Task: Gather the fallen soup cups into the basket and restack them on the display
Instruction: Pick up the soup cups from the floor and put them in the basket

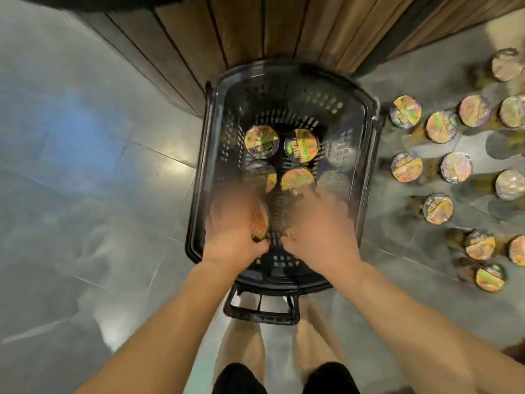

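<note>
Four soup cups (261, 142) stand in the basket (370, 155); at its 6 o'clock end the left hand (233, 223) and right hand (324, 226) each grip another. They are likely light and easily dented: hold the side walls, never press the tops.

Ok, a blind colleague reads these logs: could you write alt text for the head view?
A left hand and right hand each hold a soup cup inside a black basket beside four upright cups. More cups stand on the grey floor at right.
</note>
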`<state>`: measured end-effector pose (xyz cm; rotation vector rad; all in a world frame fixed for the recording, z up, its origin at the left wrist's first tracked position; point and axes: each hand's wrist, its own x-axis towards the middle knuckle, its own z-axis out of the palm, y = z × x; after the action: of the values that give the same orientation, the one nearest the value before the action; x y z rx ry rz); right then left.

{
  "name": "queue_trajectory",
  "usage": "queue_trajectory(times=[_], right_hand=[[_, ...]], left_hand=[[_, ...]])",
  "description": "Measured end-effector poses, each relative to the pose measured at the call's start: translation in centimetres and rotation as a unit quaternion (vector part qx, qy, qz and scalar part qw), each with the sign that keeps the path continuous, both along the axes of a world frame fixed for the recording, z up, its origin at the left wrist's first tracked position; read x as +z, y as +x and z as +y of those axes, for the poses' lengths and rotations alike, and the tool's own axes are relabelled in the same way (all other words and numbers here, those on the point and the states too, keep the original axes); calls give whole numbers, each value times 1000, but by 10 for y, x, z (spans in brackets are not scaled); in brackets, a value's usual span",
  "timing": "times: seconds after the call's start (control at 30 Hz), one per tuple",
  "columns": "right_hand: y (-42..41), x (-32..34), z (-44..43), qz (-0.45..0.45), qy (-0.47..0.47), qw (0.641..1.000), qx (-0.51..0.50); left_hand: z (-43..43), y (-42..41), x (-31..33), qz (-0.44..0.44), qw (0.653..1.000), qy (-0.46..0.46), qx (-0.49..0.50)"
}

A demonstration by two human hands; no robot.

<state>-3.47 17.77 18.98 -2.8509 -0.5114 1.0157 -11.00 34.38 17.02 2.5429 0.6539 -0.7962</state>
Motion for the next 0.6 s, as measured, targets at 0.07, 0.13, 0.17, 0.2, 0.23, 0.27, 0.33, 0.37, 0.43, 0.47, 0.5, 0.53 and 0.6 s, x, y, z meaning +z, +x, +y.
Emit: queue_trajectory(times=[0.07,0.13,0.17,0.2,0.23,0.27,0.33,0.37,0.43,0.47,0.5,0.53,0.6], right_hand=[[-5,-32,0,11,-12,1000,-16],[-13,-61,-2,19,-18,999,-27],[-17,-74,-3,23,-18,999,-31],[-20,-87,-3,26,-16,999,-32],[-22,-100,-3,33,-15,999,-35],[-22,-112,-3,47,-17,998,-39],[-20,-135,-1,88,-26,995,-47],[-19,-146,0,99,-30,993,-47],[-19,-166,1,97,-26,994,-48],[-20,-175,2,91,-23,994,-48],[-21,-183,2,86,-24,995,-45],[-21,-192,3,85,-28,995,-40],[-22,-209,5,95,-39,994,-30]], left_hand=[[-2,-3,-32,31,1000,-3,-1],[-5,-6,-59,41,999,-2,2],[-7,-8,-70,38,999,1,-1],[-8,-9,-81,35,999,2,-6],[-9,-10,-93,36,999,-2,-11],[-9,-10,-103,42,999,-9,-15],[-8,-7,-125,67,997,-25,-15],[-7,-5,-136,80,996,-33,-13],[-5,-1,-156,97,994,-52,-7],[-4,0,-165,98,993,-58,-3],[-4,2,-174,98,993,-61,-1],[-4,4,-182,98,993,-59,-3],[-6,8,-198,105,993,-50,-16]])
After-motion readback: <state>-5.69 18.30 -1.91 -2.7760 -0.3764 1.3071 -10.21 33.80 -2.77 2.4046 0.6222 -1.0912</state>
